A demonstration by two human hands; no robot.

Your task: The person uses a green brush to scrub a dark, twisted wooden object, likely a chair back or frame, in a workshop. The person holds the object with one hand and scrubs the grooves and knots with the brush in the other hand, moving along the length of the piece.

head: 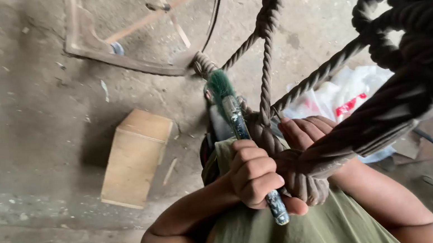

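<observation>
Fists clamp — left hand (253,174) gripping green-bristled brush (239,124), right hand (301,143) gripping coarse twisted rope (291,167).

Green-bristled brush (221,89), dull brown rope (333,65), tan wooden box (134,158), olive-green shirt (300,234)

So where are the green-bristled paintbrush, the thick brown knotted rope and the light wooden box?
Green-bristled paintbrush (236,117): head view, on its paint-flecked ferrule below the bristles.
Thick brown knotted rope (264,16): head view, on an upper knot.
Light wooden box (134,161): head view, on its top face.

Brush (236,119) left of rope (270,63) (touching)
</observation>
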